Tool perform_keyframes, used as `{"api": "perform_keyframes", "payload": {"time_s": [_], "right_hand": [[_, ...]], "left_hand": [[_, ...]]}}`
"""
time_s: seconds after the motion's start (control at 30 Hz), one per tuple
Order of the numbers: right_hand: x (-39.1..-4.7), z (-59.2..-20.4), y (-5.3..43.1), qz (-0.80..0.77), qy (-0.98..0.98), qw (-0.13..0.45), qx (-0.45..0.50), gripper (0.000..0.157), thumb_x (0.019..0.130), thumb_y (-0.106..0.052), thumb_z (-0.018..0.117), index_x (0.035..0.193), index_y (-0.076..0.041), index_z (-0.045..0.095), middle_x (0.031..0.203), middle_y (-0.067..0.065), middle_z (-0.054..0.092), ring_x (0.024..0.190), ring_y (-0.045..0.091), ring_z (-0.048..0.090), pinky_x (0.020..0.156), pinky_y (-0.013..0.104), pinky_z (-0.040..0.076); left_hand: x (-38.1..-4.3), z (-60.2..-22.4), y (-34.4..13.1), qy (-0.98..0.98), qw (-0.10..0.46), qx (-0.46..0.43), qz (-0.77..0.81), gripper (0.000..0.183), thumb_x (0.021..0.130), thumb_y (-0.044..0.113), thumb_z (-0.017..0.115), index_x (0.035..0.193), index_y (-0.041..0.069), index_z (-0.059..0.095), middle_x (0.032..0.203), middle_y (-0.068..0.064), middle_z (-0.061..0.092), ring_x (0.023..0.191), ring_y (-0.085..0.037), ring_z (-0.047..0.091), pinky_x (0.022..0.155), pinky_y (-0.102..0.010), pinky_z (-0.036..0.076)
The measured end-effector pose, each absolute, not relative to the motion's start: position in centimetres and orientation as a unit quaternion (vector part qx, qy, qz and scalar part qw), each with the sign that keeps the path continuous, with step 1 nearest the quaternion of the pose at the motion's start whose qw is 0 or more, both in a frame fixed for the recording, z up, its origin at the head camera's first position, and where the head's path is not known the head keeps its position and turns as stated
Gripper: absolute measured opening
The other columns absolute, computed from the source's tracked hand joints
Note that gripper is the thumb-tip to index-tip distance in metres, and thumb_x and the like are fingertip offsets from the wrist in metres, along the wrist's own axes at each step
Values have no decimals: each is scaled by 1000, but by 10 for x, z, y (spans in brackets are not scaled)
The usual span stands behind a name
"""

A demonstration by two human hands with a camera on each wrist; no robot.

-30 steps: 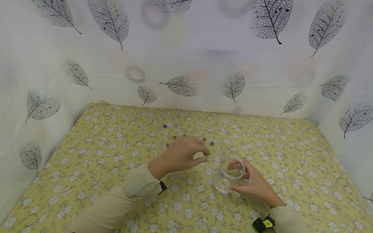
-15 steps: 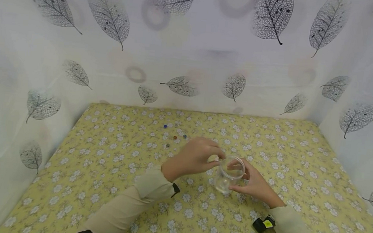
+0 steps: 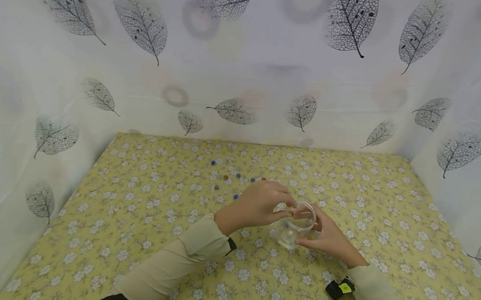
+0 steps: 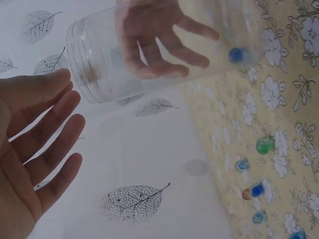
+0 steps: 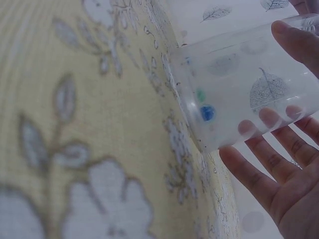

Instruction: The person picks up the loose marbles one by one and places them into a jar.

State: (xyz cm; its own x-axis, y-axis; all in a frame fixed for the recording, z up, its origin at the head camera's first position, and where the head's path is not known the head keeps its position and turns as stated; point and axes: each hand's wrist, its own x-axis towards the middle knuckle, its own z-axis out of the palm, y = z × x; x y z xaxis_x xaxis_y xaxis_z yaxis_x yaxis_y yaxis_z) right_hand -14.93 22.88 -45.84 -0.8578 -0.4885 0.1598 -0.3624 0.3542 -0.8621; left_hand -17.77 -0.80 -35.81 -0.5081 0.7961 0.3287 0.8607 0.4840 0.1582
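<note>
A clear, wide-mouthed jar point(image 3: 291, 237) stands on the cloth, my right hand point(image 3: 329, 238) holding it with thumb and fingers around its far side. My left hand point(image 3: 257, 204) is at its mouth, thumb and index finger reaching over the rim. In the left wrist view, the left hand's fingers point(image 4: 62, 132) are parted at the rim, and a blurred brownish marble point(image 4: 90, 74) shows just inside the mouth, clear of them. A blue marble point(image 5: 207, 112) shows through the wall near the base in the right wrist view.
Several loose marbles lie left of and behind the jar, among them a blue marble point(image 3: 213, 163), an amber marble point(image 3: 225, 177) and a green marble point(image 4: 264, 145). A yellow flowered cloth point(image 3: 147, 257) covers the table. White leaf-print curtains point(image 3: 248, 73) enclose it.
My left hand has moved right from the marbles to the jar's mouth, uncovering several marbles behind it. A brownish marble now shows at the mouth. The right hand and the jar stay put.
</note>
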Motion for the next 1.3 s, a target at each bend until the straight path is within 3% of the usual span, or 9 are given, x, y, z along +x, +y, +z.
{"api": "perform_keyframes", "payload": {"time_s": [0.33, 0.9, 1.07, 1.3], "right_hand": [[-150, -458, 229, -509, 819, 62, -259, 61, 78, -9, 76, 129, -8, 43, 125, 16, 50, 113, -3, 52, 83, 26, 54], [-150, -462, 229, -503, 824, 59, -256, 63, 78, -13, 77, 130, -7, 44, 126, 14, 50, 113, -1, 53, 84, 27, 53], [-150, -463, 229, -503, 824, 51, -257, 62, 76, -12, 78, 129, -7, 45, 125, 13, 51, 112, -3, 52, 85, 26, 53], [-151, -461, 229, -504, 822, 52, -261, 62, 77, -11, 77, 129, -5, 44, 125, 14, 51, 113, -4, 51, 87, 24, 52]], "left_hand": [[-178, -361, -9, -856, 109, -485, -145, 17, 85, 26, 69, 100, 20, 72, 99, 8, 70, 88, -6, 65, 79, -17, 51], [-182, -368, -38, -865, 125, -456, -166, 18, 84, 27, 71, 100, 19, 72, 98, 6, 70, 86, -7, 65, 78, -25, 54], [-186, -370, -54, -873, 126, -434, -182, 18, 84, 26, 72, 100, 19, 72, 100, 5, 71, 94, -11, 66, 83, -28, 55], [-191, -374, -78, -893, 118, -394, -184, 20, 84, 25, 71, 103, 19, 71, 95, 6, 70, 85, -12, 66, 73, -29, 55]]}}
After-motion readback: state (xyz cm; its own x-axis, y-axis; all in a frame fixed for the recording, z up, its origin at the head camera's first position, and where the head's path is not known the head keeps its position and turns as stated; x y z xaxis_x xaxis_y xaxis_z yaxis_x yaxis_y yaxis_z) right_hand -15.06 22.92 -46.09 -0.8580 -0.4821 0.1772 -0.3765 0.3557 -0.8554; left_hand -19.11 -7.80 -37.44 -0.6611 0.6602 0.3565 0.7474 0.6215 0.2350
